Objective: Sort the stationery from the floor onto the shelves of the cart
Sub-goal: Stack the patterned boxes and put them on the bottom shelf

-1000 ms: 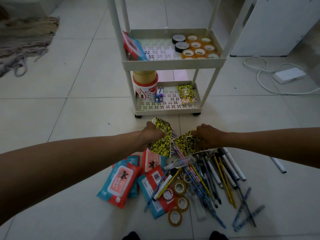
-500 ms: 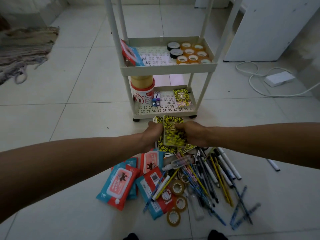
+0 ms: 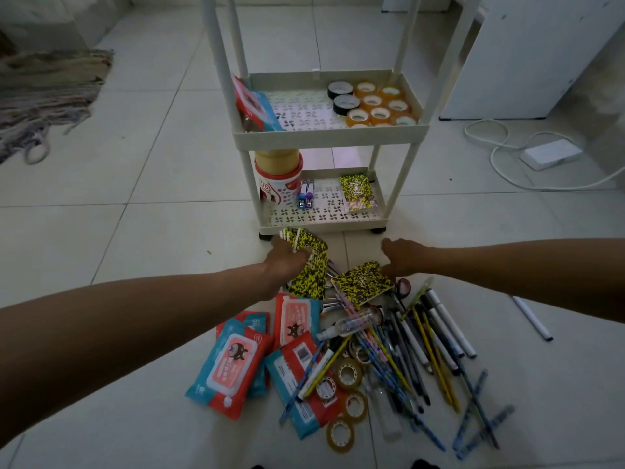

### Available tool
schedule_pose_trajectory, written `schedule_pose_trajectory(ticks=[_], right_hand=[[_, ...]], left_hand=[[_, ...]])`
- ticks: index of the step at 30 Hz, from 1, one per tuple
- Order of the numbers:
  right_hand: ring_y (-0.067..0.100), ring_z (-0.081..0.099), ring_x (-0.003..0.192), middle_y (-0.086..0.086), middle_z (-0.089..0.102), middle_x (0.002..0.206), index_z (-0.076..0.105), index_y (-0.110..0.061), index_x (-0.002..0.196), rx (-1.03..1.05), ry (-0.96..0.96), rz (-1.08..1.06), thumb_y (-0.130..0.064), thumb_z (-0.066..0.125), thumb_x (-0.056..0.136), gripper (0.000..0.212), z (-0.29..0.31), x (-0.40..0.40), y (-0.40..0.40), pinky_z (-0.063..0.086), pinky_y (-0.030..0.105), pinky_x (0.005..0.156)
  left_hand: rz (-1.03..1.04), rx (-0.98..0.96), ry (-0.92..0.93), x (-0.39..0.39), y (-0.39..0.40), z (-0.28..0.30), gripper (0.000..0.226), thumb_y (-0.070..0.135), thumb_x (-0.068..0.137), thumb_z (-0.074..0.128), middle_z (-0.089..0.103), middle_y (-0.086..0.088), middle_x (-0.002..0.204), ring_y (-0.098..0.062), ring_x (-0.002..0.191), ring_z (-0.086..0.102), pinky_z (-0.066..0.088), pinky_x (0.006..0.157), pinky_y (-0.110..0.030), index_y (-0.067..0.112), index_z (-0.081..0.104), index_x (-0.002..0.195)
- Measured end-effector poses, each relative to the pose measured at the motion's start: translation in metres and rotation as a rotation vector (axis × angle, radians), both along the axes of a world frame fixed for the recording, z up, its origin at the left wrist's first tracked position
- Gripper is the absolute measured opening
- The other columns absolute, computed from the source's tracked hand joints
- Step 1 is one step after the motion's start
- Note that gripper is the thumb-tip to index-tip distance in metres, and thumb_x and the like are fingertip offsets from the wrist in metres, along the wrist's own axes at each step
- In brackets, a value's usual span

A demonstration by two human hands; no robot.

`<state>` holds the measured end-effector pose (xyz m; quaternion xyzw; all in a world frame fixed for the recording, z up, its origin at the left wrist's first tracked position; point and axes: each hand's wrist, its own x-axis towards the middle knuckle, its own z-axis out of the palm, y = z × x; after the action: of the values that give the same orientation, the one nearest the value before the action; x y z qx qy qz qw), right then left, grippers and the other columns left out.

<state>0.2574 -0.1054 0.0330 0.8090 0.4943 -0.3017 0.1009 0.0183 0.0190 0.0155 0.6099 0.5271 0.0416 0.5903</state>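
Left side of the frame is mostly bare tile floor point(image 3: 101, 231), rug point(image 3: 44, 96) upper left. Left hand point(image 3: 287, 262) grips a stack of yellow-black cards point(image 3: 309, 265), long axis running up-frame toward the cart point(image 3: 324, 133) just above. Right hand point(image 3: 402, 258) has fingers down on another yellow-black card point(image 3: 363, 286) atop the stationery pile point(image 3: 389, 350); can't tell if it's gripping.

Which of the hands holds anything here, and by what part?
The left hand grips a stack of yellow-black packets near its upper end. The right hand touches another packet on the pile; its grasp is unclear.
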Motion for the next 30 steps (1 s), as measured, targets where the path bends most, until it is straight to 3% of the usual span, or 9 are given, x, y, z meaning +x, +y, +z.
schedule_pose_trajectory(ticks=[3, 7, 12, 15, 16, 19, 24, 27, 30], right_hand=[[0.029, 0.055, 0.120, 0.015, 0.058, 0.129, 0.044, -0.001, 0.134, -0.021, 0.088, -0.158, -0.047, 0.075, 0.083, 0.076, -0.019, 0.009, -0.007, 0.045, 0.031, 0.092], [0.028, 0.072, 0.082, 0.004, 0.063, 0.084, 0.046, -0.008, 0.113, 0.010, 0.155, -0.219, -0.052, 0.086, 0.068, 0.075, -0.036, -0.001, -0.009, 0.054, 0.032, 0.069], [0.010, 0.055, 0.033, 0.007, 0.059, 0.071, 0.060, -0.003, 0.095, -0.004, 0.130, -0.231, -0.045, 0.092, 0.061, 0.063, -0.040, -0.006, -0.002, 0.057, 0.033, 0.056], [0.013, 0.056, 0.043, 0.010, 0.057, 0.089, 0.053, -0.006, 0.098, 0.086, 0.200, -0.307, -0.030, 0.092, 0.066, 0.055, -0.039, -0.007, -0.006, 0.043, 0.018, 0.035], [0.011, 0.059, 0.046, 0.014, 0.058, 0.096, 0.052, -0.008, 0.099, 0.146, 0.265, -0.353, -0.022, 0.090, 0.070, 0.050, -0.041, -0.005, -0.007, 0.043, 0.015, 0.036], [0.021, 0.066, 0.069, 0.026, 0.065, 0.100, 0.059, -0.003, 0.101, 0.292, 0.596, -0.617, -0.003, 0.083, 0.076, 0.035, -0.037, -0.002, -0.004, 0.059, 0.038, 0.071], [0.028, 0.067, 0.103, 0.014, 0.073, 0.113, 0.067, -0.003, 0.118, 0.416, 1.000, -0.894, -0.021, 0.079, 0.083, 0.041, 0.002, -0.007, 0.007, 0.052, 0.037, 0.097], [0.026, 0.066, 0.111, 0.011, 0.070, 0.121, 0.063, -0.009, 0.126, 0.427, 1.191, -0.880, -0.028, 0.069, 0.090, 0.041, 0.020, -0.018, 0.012, 0.054, 0.037, 0.092], [0.027, 0.066, 0.113, 0.011, 0.069, 0.124, 0.059, -0.012, 0.129, 0.437, 1.329, -0.877, -0.023, 0.052, 0.102, 0.030, 0.020, -0.043, 0.018, 0.057, 0.038, 0.083]], left_hand=[[0.001, -0.020, 0.056, -0.004, 0.000, -0.007, 0.100, 0.056, 0.088, 0.060, 0.039, -0.006, 0.153, -0.029, 0.136, 0.046, 0.044, 0.109, -0.046, 0.011, 0.003, 0.157], [-0.001, -0.004, 0.072, -0.003, -0.004, -0.016, 0.090, 0.043, 0.098, 0.057, 0.033, -0.012, 0.157, -0.029, 0.138, 0.042, 0.043, 0.110, -0.040, 0.005, -0.001, 0.156], [0.000, -0.005, 0.057, -0.004, -0.002, -0.020, 0.085, 0.044, 0.095, 0.060, 0.042, -0.014, 0.149, -0.031, 0.131, 0.050, 0.047, 0.106, -0.046, 0.005, 0.009, 0.151], [0.002, 0.004, 0.043, -0.004, 0.000, -0.019, 0.089, 0.048, 0.090, 0.062, 0.045, -0.013, 0.148, -0.031, 0.130, 0.051, 0.048, 0.105, -0.047, 0.007, 0.012, 0.151], [-0.002, 0.012, 0.035, -0.004, 0.000, -0.017, 0.094, 0.052, 0.084, 0.064, 0.047, -0.012, 0.147, -0.030, 0.129, 0.053, 0.049, 0.104, -0.048, 0.008, 0.013, 0.151], [0.018, 0.071, 0.005, -0.008, 0.004, -0.013, 0.092, 0.056, 0.075, 0.065, 0.058, -0.010, 0.135, -0.028, 0.119, 0.060, 0.052, 0.100, -0.046, 0.013, 0.026, 0.147], [0.079, 0.030, -0.066, -0.015, 0.029, -0.040, 0.081, 0.063, 0.059, 0.071, 0.070, -0.005, 0.117, -0.023, 0.101, 0.070, 0.060, 0.086, -0.047, 0.025, 0.052, 0.128], [0.141, -0.034, -0.106, -0.009, 0.035, -0.054, 0.083, 0.063, 0.057, 0.073, 0.069, -0.005, 0.120, -0.024, 0.105, 0.069, 0.059, 0.086, -0.048, 0.028, 0.052, 0.128], [0.113, -0.089, -0.190, 0.005, 0.005, -0.005, 0.074, 0.055, 0.069, 0.072, 0.067, -0.002, 0.125, -0.023, 0.110, 0.067, 0.058, 0.090, -0.048, 0.029, 0.048, 0.134]])
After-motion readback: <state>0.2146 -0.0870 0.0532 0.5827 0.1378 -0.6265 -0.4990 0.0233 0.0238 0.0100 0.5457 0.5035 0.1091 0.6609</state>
